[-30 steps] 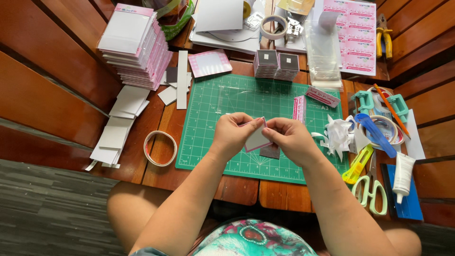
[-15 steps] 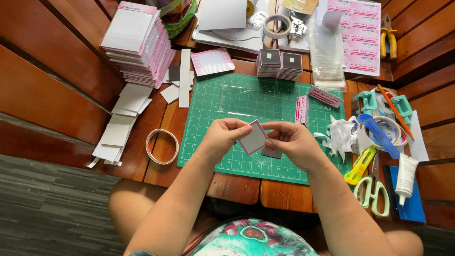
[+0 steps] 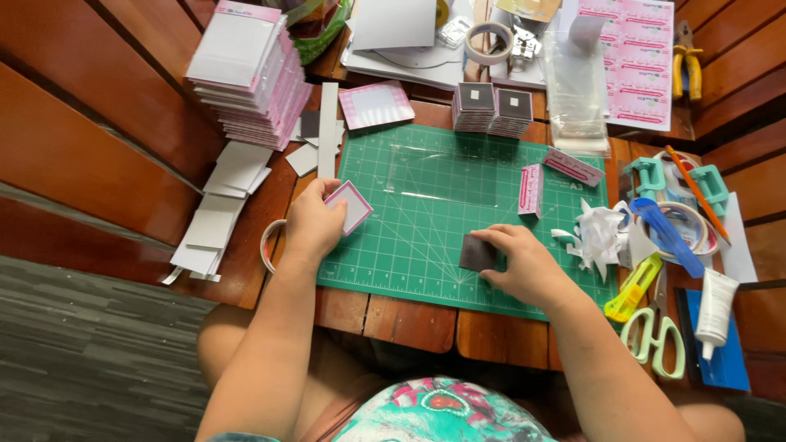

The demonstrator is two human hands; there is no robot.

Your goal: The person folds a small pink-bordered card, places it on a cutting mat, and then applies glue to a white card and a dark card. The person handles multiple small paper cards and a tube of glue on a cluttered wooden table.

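My left hand [image 3: 313, 223] holds a small white card with a pink border [image 3: 352, 206] over the left edge of the green cutting mat [image 3: 426, 205]. My right hand [image 3: 524, 263] rests on the mat's lower middle, its fingers pinching a small dark square piece [image 3: 476, 252] that lies flat on the mat. The two hands are well apart.
A tall stack of pink-edged cards [image 3: 246, 69] stands at the back left, with white paper strips [image 3: 217, 217] below it. A tape roll [image 3: 268, 244] lies under my left wrist. Two small dark stacks [image 3: 491, 108] sit behind the mat. Crumpled paper [image 3: 602, 233], tape dispensers, cutter [image 3: 632, 286], scissors [image 3: 655, 331] and glue tube [image 3: 716, 307] crowd the right.
The hands were together holding the card over the mat's middle. Now they have parted: the left carried the pink-bordered card left, the right lowered onto the dark square.
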